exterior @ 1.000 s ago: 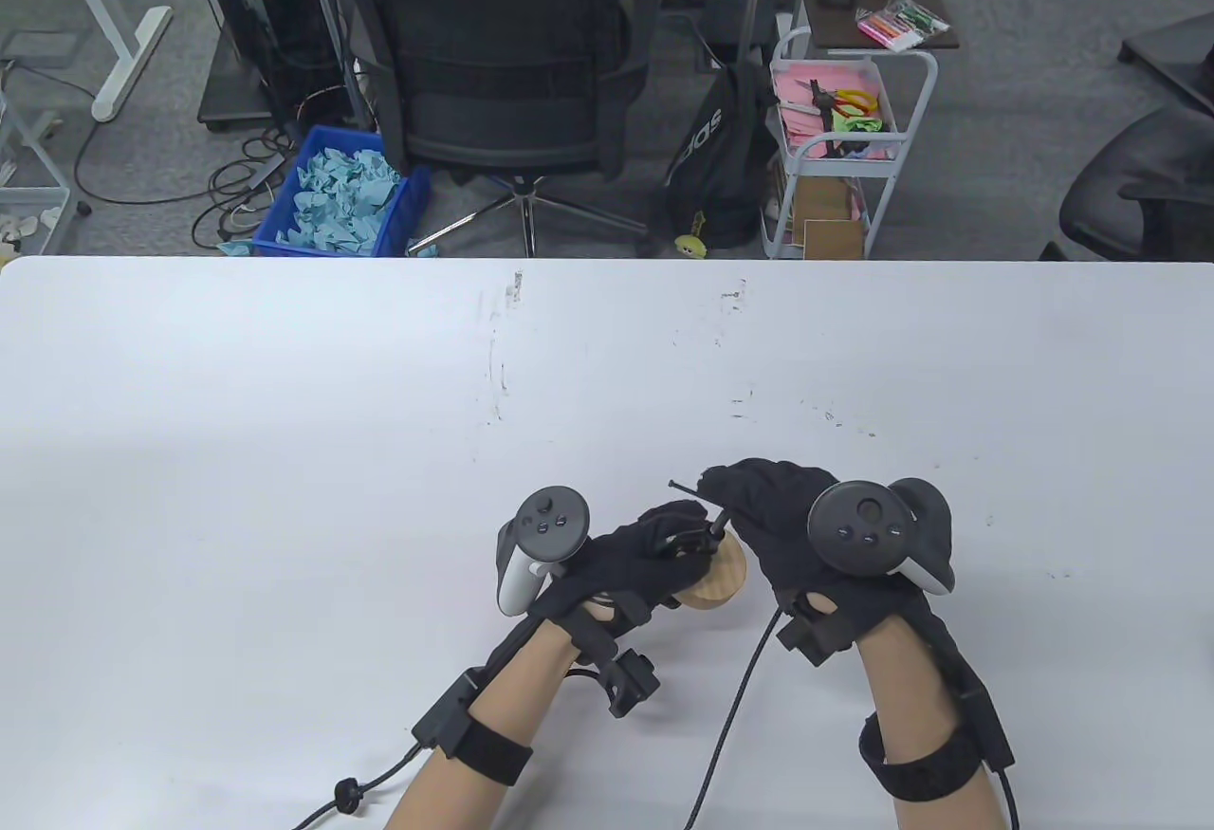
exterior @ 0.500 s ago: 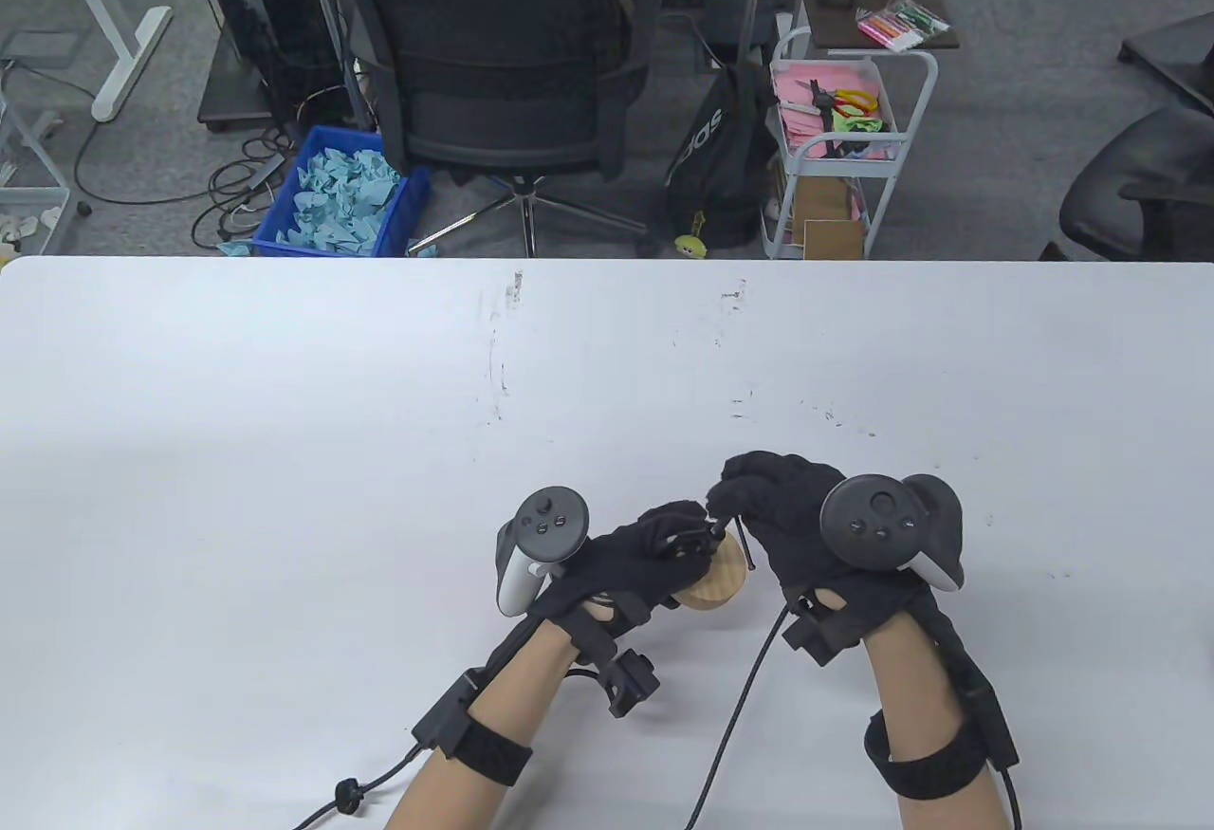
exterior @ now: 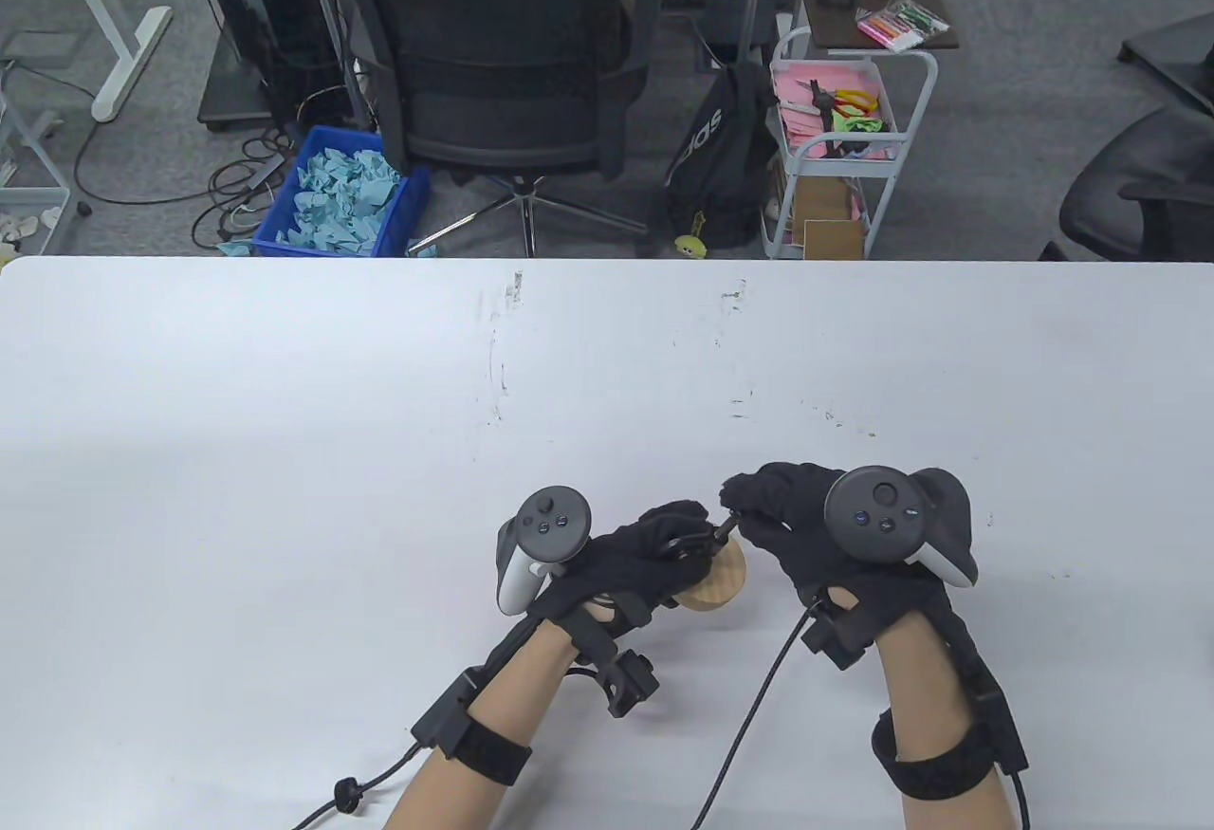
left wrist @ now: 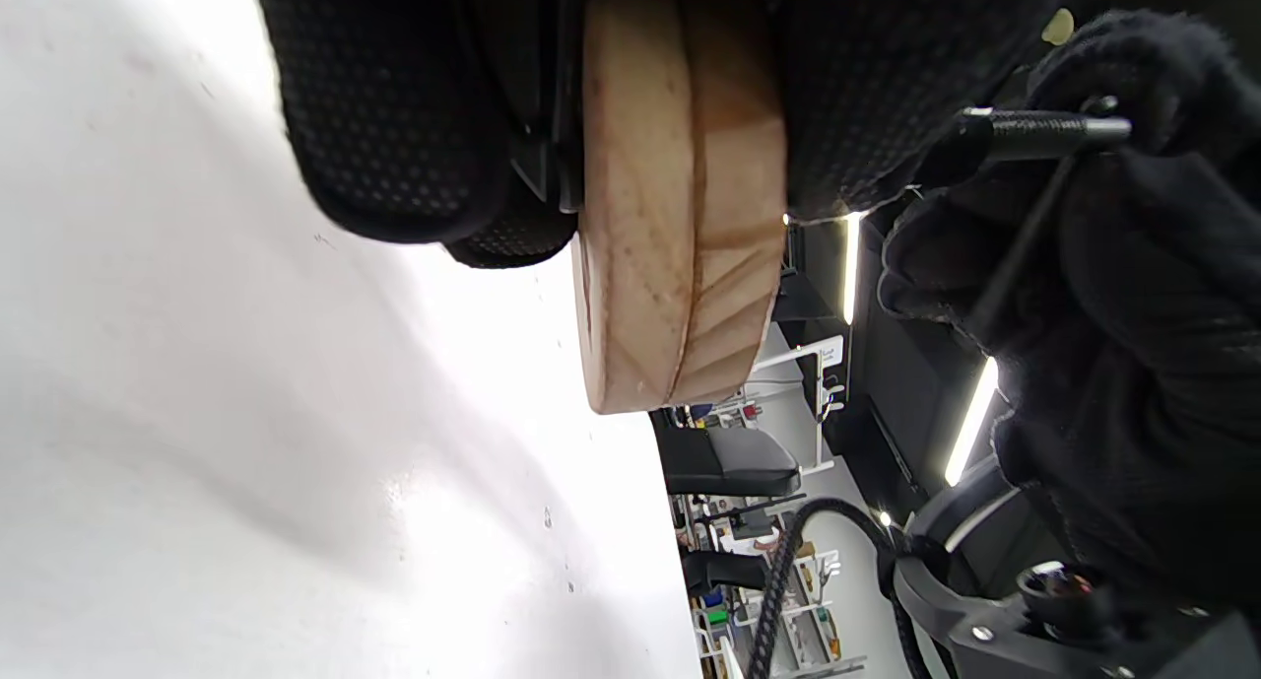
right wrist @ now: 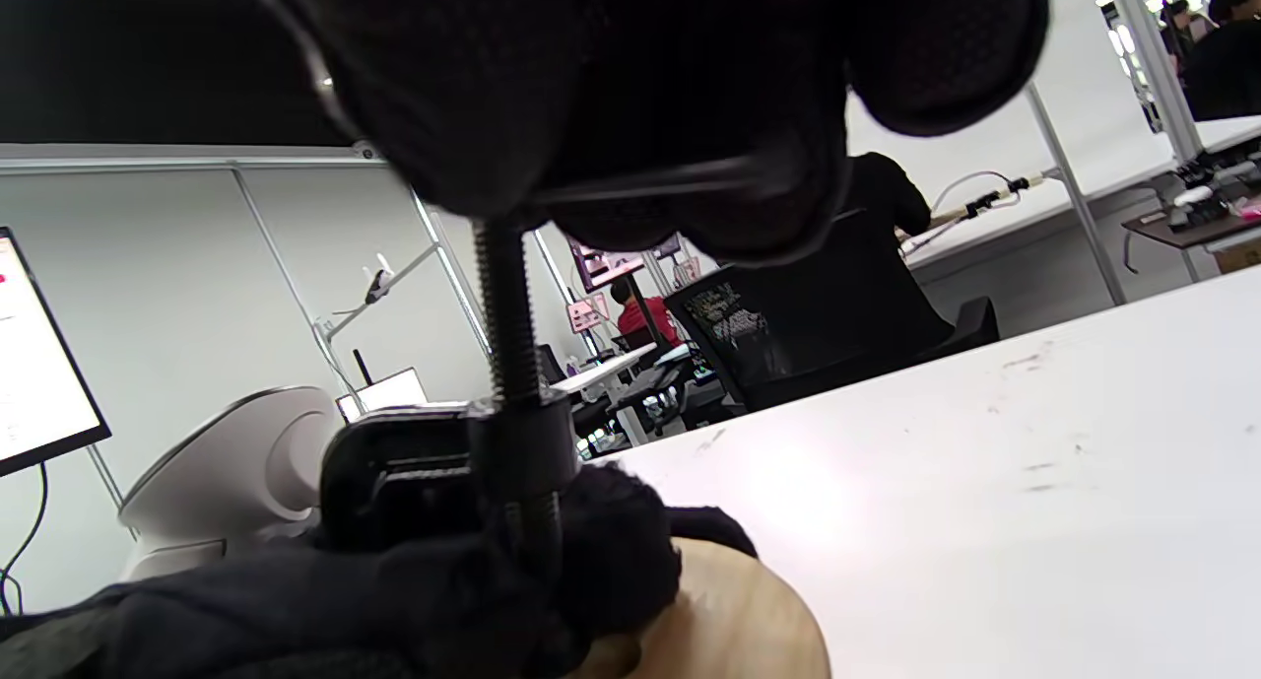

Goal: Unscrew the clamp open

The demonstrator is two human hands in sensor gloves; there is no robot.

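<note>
Gripping the clamp and wooden disc, the left hand hides its frame; right hand pinches the screw handle.

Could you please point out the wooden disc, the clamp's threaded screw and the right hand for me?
wooden disc (left wrist: 680, 216), left wrist view, on its rim.
threaded screw (right wrist: 504, 305), right wrist view, on the bare thread above the clamp body.
right hand (exterior: 806, 526), table view, on the glove's back.

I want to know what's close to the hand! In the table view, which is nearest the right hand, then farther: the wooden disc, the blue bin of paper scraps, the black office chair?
1. Wooden disc, just left of the right hand.
2. Black office chair, beyond the table's far edge, left of centre.
3. Blue bin of paper scraps, on the floor, farther left.
The chair and bin are nearly too close to call.
</note>
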